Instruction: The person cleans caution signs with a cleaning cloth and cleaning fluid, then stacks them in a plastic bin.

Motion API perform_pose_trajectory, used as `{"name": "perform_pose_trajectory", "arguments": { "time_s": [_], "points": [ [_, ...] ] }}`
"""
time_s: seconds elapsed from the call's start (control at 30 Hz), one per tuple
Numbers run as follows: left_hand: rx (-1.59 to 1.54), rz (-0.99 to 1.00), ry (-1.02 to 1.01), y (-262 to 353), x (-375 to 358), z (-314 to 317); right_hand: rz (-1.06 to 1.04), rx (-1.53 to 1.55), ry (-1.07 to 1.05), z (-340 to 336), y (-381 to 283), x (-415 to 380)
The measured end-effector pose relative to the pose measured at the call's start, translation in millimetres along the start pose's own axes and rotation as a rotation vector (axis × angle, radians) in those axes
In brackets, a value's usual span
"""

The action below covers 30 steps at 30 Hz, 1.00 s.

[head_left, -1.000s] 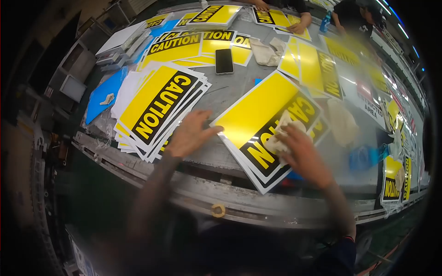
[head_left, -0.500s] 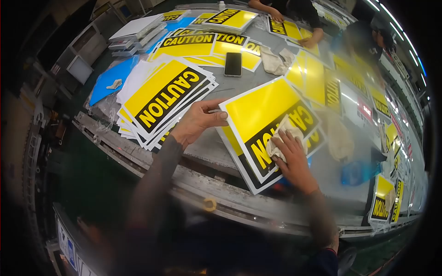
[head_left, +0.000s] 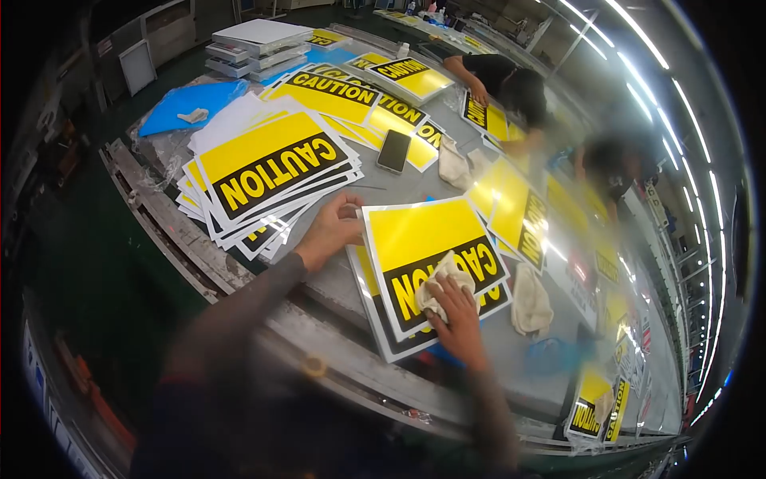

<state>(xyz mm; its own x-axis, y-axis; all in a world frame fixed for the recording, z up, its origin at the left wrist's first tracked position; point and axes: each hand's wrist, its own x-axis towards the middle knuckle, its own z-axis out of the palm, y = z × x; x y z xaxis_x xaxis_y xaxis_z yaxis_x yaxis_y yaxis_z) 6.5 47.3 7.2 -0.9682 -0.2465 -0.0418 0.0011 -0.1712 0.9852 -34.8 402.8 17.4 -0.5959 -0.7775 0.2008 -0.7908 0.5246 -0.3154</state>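
Observation:
A yellow and black caution sign (head_left: 423, 231) lies on top of another one, whose edges stick out at the left and below. My left hand (head_left: 331, 231) pinches its upper left edge between thumb and curled fingers. Bunched under my right hand (head_left: 459, 315) is a whitish cloth (head_left: 447, 270), pressed onto the black lettering band. The fingers hold the cloth flat and hide part of the word. Left of my left hand stands a loose, fanned stack of caution signs (head_left: 271, 132).
A phone (head_left: 393, 152) lies beyond the signs. Another cloth (head_left: 531, 302) rests to the right. More signs (head_left: 331, 88) overlap at the back, near white stacked panels (head_left: 259, 33) and blue film (head_left: 171, 108). A co-worker (head_left: 511, 84) leans over the far side.
My view has tilted and turned, so the table appears rotated. My left hand stays at the sign's edge, and my right hand still presses the cloth on the lettering.

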Motion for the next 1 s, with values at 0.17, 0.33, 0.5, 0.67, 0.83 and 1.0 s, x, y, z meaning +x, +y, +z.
{"name": "perform_pose_trajectory", "arguments": {
  "time_s": [0.17,0.33,0.5,0.67,0.83,1.0],
  "points": [
    [0.918,0.504,0.176,-3,-11,4,0.019,-0.036,0.027,4,-15,0],
    [-0.308,-0.128,-0.052,3,-24,27,0.042,-0.002,0.035,0,-19,1],
    [0.075,-0.143,-0.030,-38,-19,40,-0.201,0.122,-0.138,13,-66,21],
    [0.030,-0.175,-0.021,-27,-25,49,0.026,-0.138,0.163,12,55,48],
    [-0.002,-0.135,0.051,-40,-25,49,-0.166,-0.070,-0.040,23,-20,39],
    [-0.101,-0.256,0.076,-14,-34,60,0.155,0.030,0.121,-2,34,46]
  ]
}}
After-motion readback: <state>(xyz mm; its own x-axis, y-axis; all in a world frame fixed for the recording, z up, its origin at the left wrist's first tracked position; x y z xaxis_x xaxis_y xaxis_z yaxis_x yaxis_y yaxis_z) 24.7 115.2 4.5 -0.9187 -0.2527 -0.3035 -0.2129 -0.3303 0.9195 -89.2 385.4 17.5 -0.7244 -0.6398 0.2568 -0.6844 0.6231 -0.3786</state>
